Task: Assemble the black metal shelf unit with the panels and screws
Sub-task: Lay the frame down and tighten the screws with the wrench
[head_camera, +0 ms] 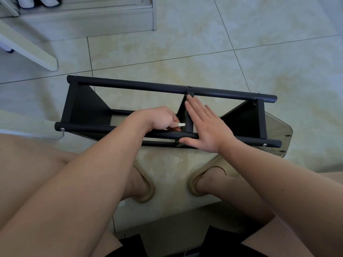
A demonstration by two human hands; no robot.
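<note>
Over knees (27, 164), left hand (159, 118) pinches a key (181, 124), 9 o'clock of mid panel (189, 126); right hand (206, 128) lies flat on it. Shelf (130, 84) looks nearly built.

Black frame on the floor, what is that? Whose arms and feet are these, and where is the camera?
The camera sits on a person's head and looks down, so you see that person's own arms and their feet in tan slippers. The black frame is a metal shelf lying on the tiled floor. Two long bars are joined by flat panels, with small silver screws on top. The right hand lies flat and open on the middle panel and the near bar, as if steadying them. The left hand pinches a small pale piece beside that panel. It may be a tool for the screws, but it is too small to tell.
</note>
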